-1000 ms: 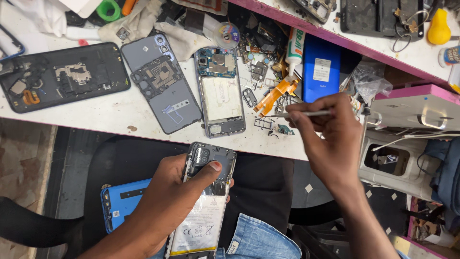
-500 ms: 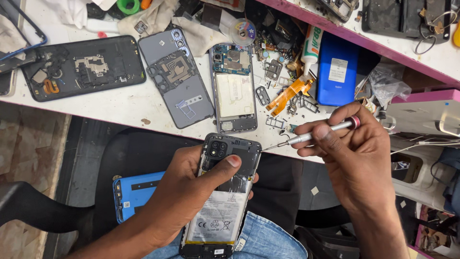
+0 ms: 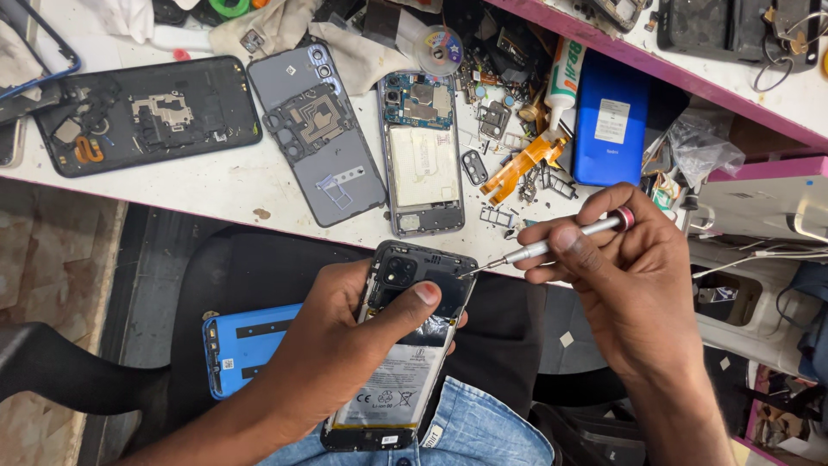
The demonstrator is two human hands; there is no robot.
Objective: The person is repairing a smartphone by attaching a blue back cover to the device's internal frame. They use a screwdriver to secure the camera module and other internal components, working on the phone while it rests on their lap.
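Two hands share the work: your left hand (image 3: pixel 345 354) grips an opened phone (image 3: pixel 401 345) over your lap, thumb pressed across its dark upper half, fingers wrapped behind. The phone has no back cover; you can see a black camera block at the top and a pale battery below, with a black frame around them. Your right hand (image 3: pixel 625 289) pinches a thin screwdriver (image 3: pixel 552 246) between thumb and fingers, its tip touching the phone's top right corner. The phone's top edge sits just below the white workbench (image 3: pixel 216 185) rim, so room above is tight; to the left there is open space over a blue back cover (image 3: pixel 246 345) lying on your lap. On the bench lie a stripped phone frame (image 3: pixel 423 155), a grey back cover (image 3: pixel 323 134) and a black one (image 3: pixel 142 112). Your palm hides the phone's left side, and the screw itself is too small to make out.
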